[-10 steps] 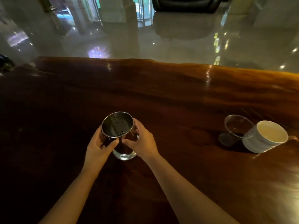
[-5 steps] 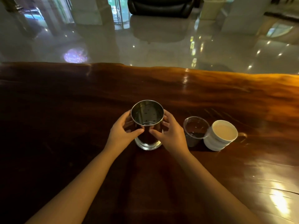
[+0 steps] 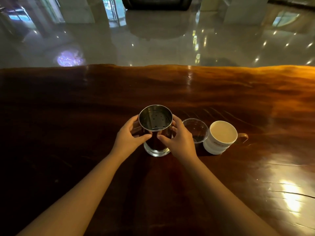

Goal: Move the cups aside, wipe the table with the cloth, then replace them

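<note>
Both hands, left hand (image 3: 129, 136) and right hand (image 3: 179, 139), clasp the steel tumbler (image 3: 156, 130) mid-wall; rigid, slick, probably light, so grip low near its glass base

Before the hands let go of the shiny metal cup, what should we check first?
1. Both hands, left and right, wrapped around the shiny metal cup with the glass base: ok.
2. Cup upright: ok.
3. Base resting flat on the dark polished wooden table: cannot tell.
4. Gap to the clear plastic cup: cannot tell, the right hand hides it.
5. White ceramic mug with milky drink upright: ok.
6. Cloth in view: not ok.
</note>
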A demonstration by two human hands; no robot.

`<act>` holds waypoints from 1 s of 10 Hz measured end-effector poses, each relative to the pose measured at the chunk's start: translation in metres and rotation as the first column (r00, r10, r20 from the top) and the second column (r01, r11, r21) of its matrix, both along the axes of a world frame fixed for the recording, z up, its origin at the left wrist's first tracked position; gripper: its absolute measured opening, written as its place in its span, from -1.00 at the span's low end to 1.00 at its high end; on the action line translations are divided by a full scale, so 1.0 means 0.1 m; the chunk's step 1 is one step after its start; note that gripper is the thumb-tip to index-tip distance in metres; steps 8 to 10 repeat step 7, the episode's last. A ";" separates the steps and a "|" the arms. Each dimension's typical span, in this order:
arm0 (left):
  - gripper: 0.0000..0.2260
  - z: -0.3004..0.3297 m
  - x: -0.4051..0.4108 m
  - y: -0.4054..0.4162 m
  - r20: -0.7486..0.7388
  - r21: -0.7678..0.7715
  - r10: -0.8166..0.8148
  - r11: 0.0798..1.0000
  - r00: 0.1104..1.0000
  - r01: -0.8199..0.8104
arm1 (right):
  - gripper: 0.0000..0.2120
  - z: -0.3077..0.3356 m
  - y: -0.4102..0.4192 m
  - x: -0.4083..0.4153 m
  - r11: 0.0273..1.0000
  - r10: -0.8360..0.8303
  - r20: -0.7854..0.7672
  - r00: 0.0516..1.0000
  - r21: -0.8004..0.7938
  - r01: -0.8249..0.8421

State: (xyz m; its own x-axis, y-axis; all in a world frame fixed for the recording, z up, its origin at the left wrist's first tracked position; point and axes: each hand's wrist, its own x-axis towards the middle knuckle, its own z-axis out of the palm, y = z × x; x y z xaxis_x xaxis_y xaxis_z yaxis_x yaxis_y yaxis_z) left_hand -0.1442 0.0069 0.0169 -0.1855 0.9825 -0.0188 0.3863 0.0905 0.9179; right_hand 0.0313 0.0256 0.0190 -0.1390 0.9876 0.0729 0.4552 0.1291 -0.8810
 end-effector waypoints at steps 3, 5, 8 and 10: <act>-0.34 -0.02 -0.02 0.05 -0.003 -0.013 -0.008 1.000 1.000 0.008 | -0.26 -0.01 0.05 -0.01 1.000 -0.003 0.022 1.000 0.025 0.002; -0.33 0.00 -0.03 0.00 -0.010 -0.006 -0.015 1.000 1.000 0.015 | -0.25 -0.03 0.05 -0.02 1.000 -0.010 0.015 1.000 0.010 0.010; -0.28 0.12 -0.03 -0.17 0.001 -0.048 0.055 0.997 0.998 -0.055 | -0.10 0.08 -0.07 0.02 0.998 -0.065 -0.002 0.998 0.009 0.065; -0.28 0.12 -0.03 -0.17 0.001 -0.048 0.055 0.997 0.998 -0.055 | -0.10 0.08 -0.07 0.02 0.998 -0.065 -0.002 0.998 0.009 0.065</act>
